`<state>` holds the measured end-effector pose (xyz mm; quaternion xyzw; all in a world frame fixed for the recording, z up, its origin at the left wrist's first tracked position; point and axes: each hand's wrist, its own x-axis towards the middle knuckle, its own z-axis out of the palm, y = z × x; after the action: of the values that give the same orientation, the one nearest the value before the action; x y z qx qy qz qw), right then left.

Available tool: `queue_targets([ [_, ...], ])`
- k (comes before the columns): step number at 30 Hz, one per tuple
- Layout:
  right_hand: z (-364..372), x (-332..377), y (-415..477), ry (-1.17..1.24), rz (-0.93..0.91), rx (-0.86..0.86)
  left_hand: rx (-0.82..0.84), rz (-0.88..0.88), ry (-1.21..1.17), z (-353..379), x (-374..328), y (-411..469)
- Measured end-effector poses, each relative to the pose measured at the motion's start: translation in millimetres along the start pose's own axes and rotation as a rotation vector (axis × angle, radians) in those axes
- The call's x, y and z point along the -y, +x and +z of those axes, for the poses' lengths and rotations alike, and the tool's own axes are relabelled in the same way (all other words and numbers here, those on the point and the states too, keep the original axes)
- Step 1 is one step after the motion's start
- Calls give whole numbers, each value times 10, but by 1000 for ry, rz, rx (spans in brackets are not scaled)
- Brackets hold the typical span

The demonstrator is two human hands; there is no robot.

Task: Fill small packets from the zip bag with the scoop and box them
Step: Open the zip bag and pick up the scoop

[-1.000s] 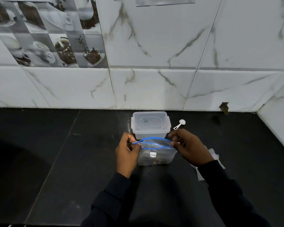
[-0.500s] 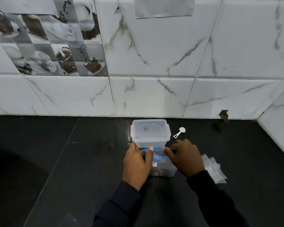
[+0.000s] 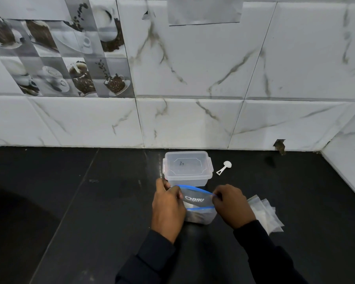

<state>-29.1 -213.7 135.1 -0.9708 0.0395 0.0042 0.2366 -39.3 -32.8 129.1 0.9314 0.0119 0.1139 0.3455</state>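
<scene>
A clear zip bag [image 3: 197,201] with a blue zip strip stands on the black counter, dark contents at its bottom. My left hand [image 3: 168,210] pinches its left rim and my right hand [image 3: 233,206] pinches its right rim, holding the mouth spread apart. Just behind the bag sits a clear plastic box [image 3: 187,168] with its lid on. A small white scoop [image 3: 224,167] lies on the counter to the right of the box. A pile of small clear packets [image 3: 264,216] lies flat beside my right wrist.
The black counter [image 3: 90,201] stretches left and forward. A white marble-tiled wall [image 3: 193,119] rises right behind the box, and a side wall [image 3: 348,160] closes the right end.
My hands, close together over the bag's top half a second ago, have drawn apart, and the blue zip mouth now gapes open between them. The camera has tilted up slightly.
</scene>
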Motion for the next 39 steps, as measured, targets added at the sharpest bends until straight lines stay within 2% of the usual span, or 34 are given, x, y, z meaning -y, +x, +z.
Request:
queue_targets([
  [4, 34, -10, -9, 84, 24, -28, 31, 37, 17, -55, -15, -14],
  [6, 49, -33, -4, 114, -5, -30, 26, -49, 57, -64, 12, 1],
  [9, 43, -63, -5, 139, -50, -35, 112, -210, 125, -39, 128, 80],
  [11, 47, -79, -9, 150, -62, -45, 136, -299, 46, -5, 217, 123],
  [12, 59, -83, -12, 154, -65, -54, 124, -352, -102, 17, 253, 136],
  [14, 108, -90, -32, 170, -56, -75, 149, -537, -597, 75, 273, 126],
  [17, 240, -87, -70, 187, -32, -122, 334, -975, -1288, 136, 245, 121],
  [19, 301, -60, -95, 195, -3, -122, 379, -1165, -1506, 174, 255, 128],
  [21, 334, -44, -100, 258, 47, -136, 399, -1248, -1569, 185, 226, 133],
  [25, 352, -124, -57, 642, 246, -169, 501, -1276, -1554, 212, 218, 71],
  [29, 274, -74, -32, 1257, 613, 17, 656, -1082, -1592, 214, 263, -16],
  [32, 183, -64, -19, 1565, 829, 148, 779, -909, -1534, 152, 301, -67],
  [35, 107, -136, -8, 1683, 1008, 276, 800, -892, -1441, 144, 417, -51],
  [39, 124, -139, -76, 1678, 974, 434, 754, -949, -1358, 149, 475, 28],
])
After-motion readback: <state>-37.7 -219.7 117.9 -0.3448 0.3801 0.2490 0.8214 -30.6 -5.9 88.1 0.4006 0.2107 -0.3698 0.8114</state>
